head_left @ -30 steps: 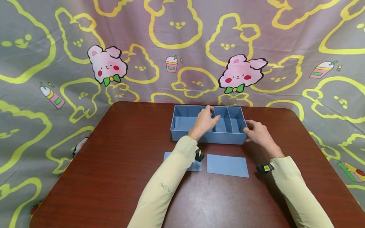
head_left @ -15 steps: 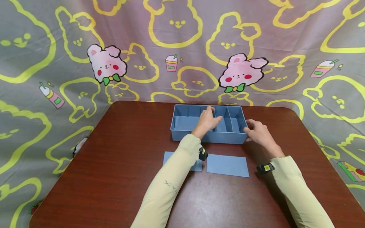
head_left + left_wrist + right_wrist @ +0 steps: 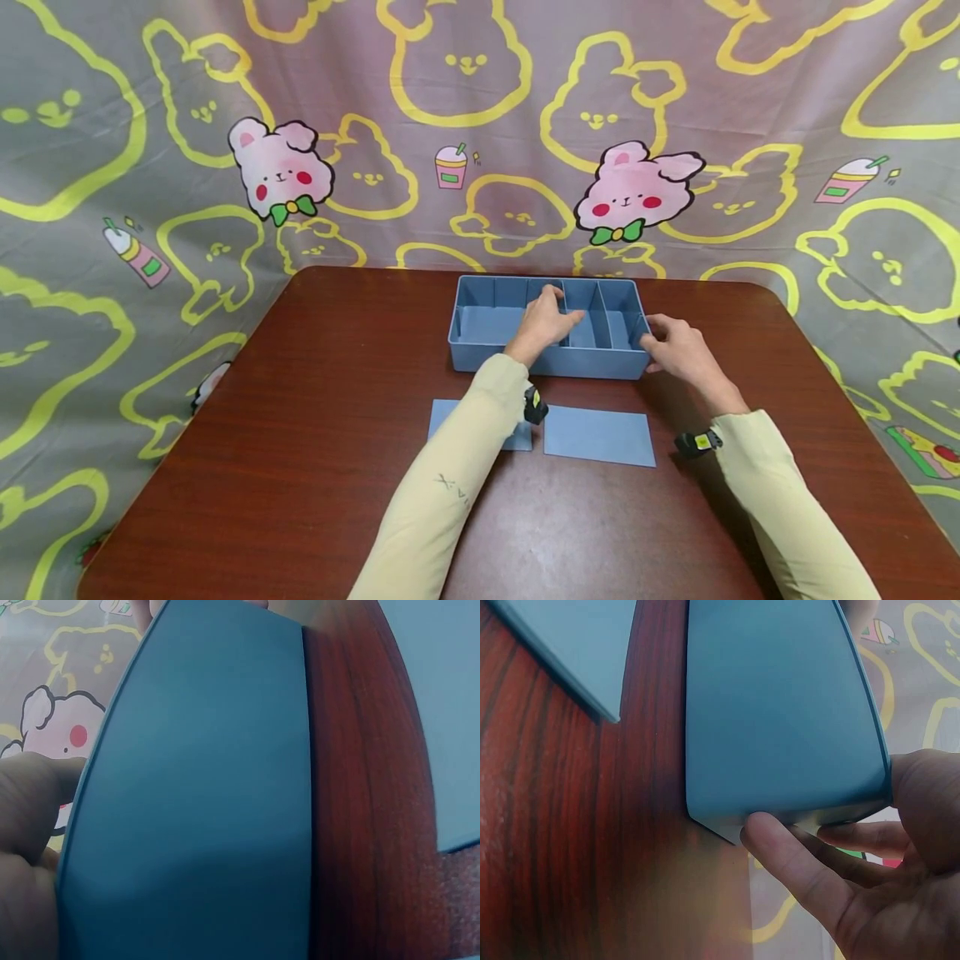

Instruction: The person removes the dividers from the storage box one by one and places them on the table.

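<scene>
A long blue-grey box (image 3: 480,358) with upright dividers stands at the back of the table. My left hand (image 3: 542,323) reaches over its front wall and pinches a divider near the middle, fingers to the left and thumb to the right; most of that divider is hidden. In the left wrist view the box's front wall (image 3: 195,772) blocks the fingertips of the left hand (image 3: 30,817). My right hand (image 3: 678,354) holds the box's right end. In the right wrist view, the fingers (image 3: 795,870) lie against the end wall below the rim.
Two flat blue-grey panels lie on the brown table (image 3: 315,433) in front of the box: a right panel (image 3: 600,436) and a left panel (image 3: 442,410), partly covered by the left sleeve (image 3: 442,475). A patterned curtain (image 3: 360,83) hangs close behind the table.
My left hand and forearm have shifted slightly to the right, and the fingers sit a little lower in the box. The right hand and box have stayed in place.
</scene>
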Available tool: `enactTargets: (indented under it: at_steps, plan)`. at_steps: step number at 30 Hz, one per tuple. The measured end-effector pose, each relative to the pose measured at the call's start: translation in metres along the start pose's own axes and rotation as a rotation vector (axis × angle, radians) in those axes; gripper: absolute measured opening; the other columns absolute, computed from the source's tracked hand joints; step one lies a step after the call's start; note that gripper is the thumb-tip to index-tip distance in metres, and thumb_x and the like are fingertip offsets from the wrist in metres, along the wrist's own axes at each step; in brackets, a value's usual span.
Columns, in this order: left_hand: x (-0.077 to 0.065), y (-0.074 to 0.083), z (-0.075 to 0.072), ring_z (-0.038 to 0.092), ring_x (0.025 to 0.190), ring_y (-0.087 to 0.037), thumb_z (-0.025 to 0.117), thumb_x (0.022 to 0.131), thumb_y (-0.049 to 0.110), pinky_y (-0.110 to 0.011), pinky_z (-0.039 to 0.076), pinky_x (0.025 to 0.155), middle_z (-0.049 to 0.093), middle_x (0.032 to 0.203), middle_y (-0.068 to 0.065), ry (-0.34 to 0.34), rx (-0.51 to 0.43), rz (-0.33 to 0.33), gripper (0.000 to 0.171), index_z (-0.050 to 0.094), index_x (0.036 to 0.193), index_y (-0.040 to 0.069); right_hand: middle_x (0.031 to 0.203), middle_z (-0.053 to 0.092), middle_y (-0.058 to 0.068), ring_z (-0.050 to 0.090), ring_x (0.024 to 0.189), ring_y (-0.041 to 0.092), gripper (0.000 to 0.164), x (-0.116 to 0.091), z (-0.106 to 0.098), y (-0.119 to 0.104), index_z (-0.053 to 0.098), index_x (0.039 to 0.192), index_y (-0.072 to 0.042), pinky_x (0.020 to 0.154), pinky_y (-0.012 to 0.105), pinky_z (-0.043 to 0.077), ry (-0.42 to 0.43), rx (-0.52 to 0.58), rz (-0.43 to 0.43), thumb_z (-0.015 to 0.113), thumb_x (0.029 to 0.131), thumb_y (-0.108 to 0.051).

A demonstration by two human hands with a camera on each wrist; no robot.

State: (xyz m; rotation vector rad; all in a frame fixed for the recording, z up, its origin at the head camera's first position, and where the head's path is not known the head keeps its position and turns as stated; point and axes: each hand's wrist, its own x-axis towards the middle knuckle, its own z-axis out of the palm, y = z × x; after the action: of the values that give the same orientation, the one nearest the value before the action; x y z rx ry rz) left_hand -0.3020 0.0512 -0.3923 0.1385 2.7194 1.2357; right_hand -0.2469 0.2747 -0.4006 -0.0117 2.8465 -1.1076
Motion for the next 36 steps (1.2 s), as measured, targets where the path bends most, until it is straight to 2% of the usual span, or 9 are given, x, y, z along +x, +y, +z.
enactTargets:
  at_steps: [5, 12, 19, 30, 36]
  plan:
    - [0.0002, -0.0018, 0.0004, 0.063, 0.104, -0.024, 0.063, 0.094, 0.044, -0.040, 0.051, 0.085, 0.061, 0.127, -0.011, -0.017, 0.015, 0.008, 0.055, 0.044, 0.138, 0.017, 0.127, 0.056, 0.033, 0.073, 0.075, 0.027, 0.052, -0.0003, 0.0004, -0.0004, 0.040, 0.144, 0.004, 0.073, 0.044, 0.059, 0.005, -0.004, -0.002, 0.046, 0.096, -0.017]
    - [-0.0004, -0.0028, 0.0001, 0.062, 0.109, -0.026, 0.063, 0.094, 0.043, -0.042, 0.051, 0.088, 0.060, 0.130, -0.013, -0.042, 0.009, -0.007, 0.057, 0.043, 0.140, 0.017, 0.128, 0.056, 0.033, 0.074, 0.076, 0.027, 0.052, -0.0001, 0.0008, -0.0012, 0.040, 0.143, 0.004, 0.073, 0.043, 0.059, 0.002, -0.007, 0.002, 0.045, 0.096, -0.017]
    - [-0.0011, -0.0026, 0.0009, 0.062, 0.100, -0.023, 0.064, 0.092, 0.046, -0.041, 0.051, 0.087, 0.063, 0.121, -0.011, -0.053, 0.029, -0.008, 0.060, 0.044, 0.139, 0.016, 0.129, 0.055, 0.033, 0.073, 0.073, 0.026, 0.052, 0.0016, 0.0010, 0.0007, 0.040, 0.143, 0.004, 0.071, 0.041, 0.060, 0.014, -0.019, -0.001, 0.045, 0.096, -0.017]
    - [-0.0053, -0.0002, 0.0001, 0.062, 0.110, -0.024, 0.064, 0.092, 0.047, -0.043, 0.051, 0.093, 0.062, 0.127, -0.009, -0.060, 0.049, -0.024, 0.065, 0.042, 0.143, 0.015, 0.130, 0.054, 0.032, 0.073, 0.073, 0.026, 0.053, 0.0010, 0.0021, 0.0007, 0.039, 0.144, 0.004, 0.071, 0.040, 0.060, 0.012, -0.020, -0.004, 0.045, 0.096, -0.017]
    - [-0.0051, 0.0016, 0.0019, 0.063, 0.107, -0.024, 0.065, 0.092, 0.046, -0.042, 0.052, 0.091, 0.064, 0.123, -0.010, -0.057, 0.075, -0.014, 0.064, 0.042, 0.142, 0.013, 0.130, 0.055, 0.032, 0.074, 0.073, 0.026, 0.053, -0.0002, 0.0017, 0.0001, 0.039, 0.145, 0.004, 0.070, 0.039, 0.060, 0.012, -0.018, -0.004, 0.045, 0.096, -0.017]
